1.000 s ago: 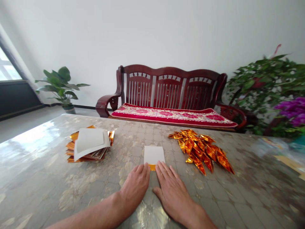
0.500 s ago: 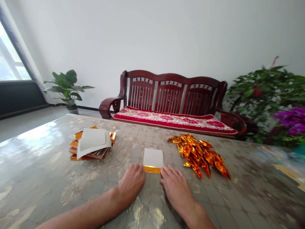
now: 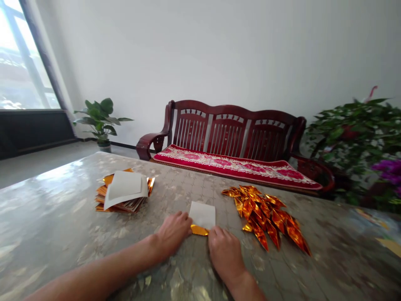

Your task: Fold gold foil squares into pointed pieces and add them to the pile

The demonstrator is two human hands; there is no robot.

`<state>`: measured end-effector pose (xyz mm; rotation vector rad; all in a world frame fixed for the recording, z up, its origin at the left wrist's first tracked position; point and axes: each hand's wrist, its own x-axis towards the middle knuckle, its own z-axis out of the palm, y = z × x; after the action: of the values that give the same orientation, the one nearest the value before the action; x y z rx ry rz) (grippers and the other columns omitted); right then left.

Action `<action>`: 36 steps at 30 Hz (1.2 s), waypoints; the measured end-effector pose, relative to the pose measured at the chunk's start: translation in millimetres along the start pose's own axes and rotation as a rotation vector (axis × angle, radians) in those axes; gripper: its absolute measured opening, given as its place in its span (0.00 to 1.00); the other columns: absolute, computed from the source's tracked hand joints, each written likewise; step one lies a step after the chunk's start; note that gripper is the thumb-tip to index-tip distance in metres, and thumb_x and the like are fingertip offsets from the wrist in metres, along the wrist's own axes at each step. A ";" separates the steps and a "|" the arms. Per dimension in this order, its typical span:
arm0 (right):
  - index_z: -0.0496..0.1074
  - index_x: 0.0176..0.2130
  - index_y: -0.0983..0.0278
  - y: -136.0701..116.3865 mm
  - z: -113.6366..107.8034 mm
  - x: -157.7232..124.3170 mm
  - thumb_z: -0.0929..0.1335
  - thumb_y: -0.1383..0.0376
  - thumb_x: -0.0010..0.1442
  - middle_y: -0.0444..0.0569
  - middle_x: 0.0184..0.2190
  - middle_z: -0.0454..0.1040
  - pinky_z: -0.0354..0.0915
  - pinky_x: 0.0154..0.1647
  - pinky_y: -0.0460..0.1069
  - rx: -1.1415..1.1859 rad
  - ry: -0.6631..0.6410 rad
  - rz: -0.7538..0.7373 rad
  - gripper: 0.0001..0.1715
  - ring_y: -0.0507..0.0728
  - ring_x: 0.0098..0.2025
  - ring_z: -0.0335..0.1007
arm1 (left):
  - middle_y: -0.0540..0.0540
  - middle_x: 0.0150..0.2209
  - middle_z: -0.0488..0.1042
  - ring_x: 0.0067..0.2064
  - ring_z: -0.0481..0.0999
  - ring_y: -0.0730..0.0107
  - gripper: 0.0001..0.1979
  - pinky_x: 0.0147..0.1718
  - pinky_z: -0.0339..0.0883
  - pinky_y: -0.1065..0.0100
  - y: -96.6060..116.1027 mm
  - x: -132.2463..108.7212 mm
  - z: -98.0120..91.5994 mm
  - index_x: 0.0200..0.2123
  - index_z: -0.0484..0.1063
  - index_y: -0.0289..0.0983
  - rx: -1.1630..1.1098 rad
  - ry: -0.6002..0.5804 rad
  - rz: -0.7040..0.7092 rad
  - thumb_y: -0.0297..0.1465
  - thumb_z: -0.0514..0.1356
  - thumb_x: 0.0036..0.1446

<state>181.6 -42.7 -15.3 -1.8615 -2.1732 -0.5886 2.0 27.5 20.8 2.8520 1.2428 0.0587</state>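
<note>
A small sheet of foil paper (image 3: 203,213) lies white side up on the table, its near edge folded over as a gold strip whose corners look slanted. My left hand (image 3: 176,228) has its fingers bent and pinched at the strip's left end. At the right end, my right hand (image 3: 225,251) is closed with its fingers curled on the paper; its thumb is hidden. Right of the hands lies a pile of folded gold foil pieces (image 3: 263,213), pointed at their ends. To the left sits a stack of foil paper sheets (image 3: 125,188), white sides uppermost.
The patterned table (image 3: 62,234) fills the foreground. A clear plastic bag (image 3: 369,221) lies at its right side. Beyond stand a dark wooden bench (image 3: 225,129) with a red floral cover, a potted plant (image 3: 102,119) at left and leafy plants (image 3: 351,133) at right.
The strip's ends have gone from square to slanted. My right hand's fingers have curled in from lying straighter. The view has tilted slightly, shifting the scene.
</note>
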 end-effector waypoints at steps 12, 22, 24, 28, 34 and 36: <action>0.74 0.28 0.60 5.4 8.2 7.1 0.64 0.71 0.62 0.41 0.28 0.78 0.53 0.33 0.48 0.297 0.307 0.105 0.14 0.52 0.28 0.72 | 0.48 0.32 0.77 0.32 0.74 0.67 0.24 0.30 0.64 0.72 4.9 22.1 35.6 0.49 0.71 0.32 -1.184 0.231 -0.357 0.41 0.61 0.54; 0.73 0.42 0.59 -2.9 -0.1 4.4 0.62 0.68 0.67 0.45 0.38 0.79 0.63 0.42 0.47 0.526 0.433 -0.019 0.10 0.54 0.38 0.75 | 0.46 0.42 0.77 0.44 0.73 0.62 0.15 0.44 0.64 0.64 27.9 10.3 26.4 0.49 0.74 0.40 -0.574 0.486 -0.182 0.27 0.51 0.65; 0.71 0.42 0.60 -0.9 -2.3 3.4 0.64 0.69 0.65 0.47 0.38 0.77 0.65 0.43 0.47 0.580 0.484 -0.033 0.07 0.54 0.40 0.74 | 0.45 0.43 0.75 0.45 0.71 0.59 0.15 0.45 0.64 0.61 24.0 5.0 20.0 0.53 0.71 0.41 -0.260 0.521 -0.128 0.28 0.55 0.64; 0.67 0.46 0.61 -2.0 -4.8 3.2 0.65 0.74 0.58 0.51 0.43 0.73 0.68 0.47 0.50 0.641 0.472 -0.059 0.16 0.57 0.47 0.72 | 0.45 0.40 0.72 0.41 0.68 0.58 0.10 0.41 0.64 0.58 23.5 4.4 16.2 0.47 0.73 0.40 0.068 0.475 -0.094 0.29 0.58 0.63; 0.67 0.51 0.58 -7.2 -6.0 3.3 0.68 0.76 0.50 0.49 0.47 0.73 0.67 0.48 0.53 0.589 0.207 -0.020 0.29 0.59 0.48 0.71 | 0.47 0.35 0.71 0.40 0.66 0.59 0.03 0.40 0.59 0.59 23.4 4.3 22.7 0.39 0.73 0.41 0.063 0.464 -0.006 0.30 0.59 0.63; 0.69 0.47 0.59 -7.4 -3.4 4.2 0.69 0.74 0.52 0.47 0.42 0.74 0.65 0.44 0.52 0.563 0.174 0.006 0.22 0.59 0.44 0.71 | 0.48 0.35 0.72 0.39 0.66 0.60 0.03 0.40 0.58 0.59 18.7 3.0 24.3 0.37 0.73 0.41 0.029 0.473 0.012 0.31 0.59 0.63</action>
<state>173.4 -41.3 -11.7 -1.4554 -1.9518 -0.1050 18.8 16.8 -2.6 2.9696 1.2915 0.7605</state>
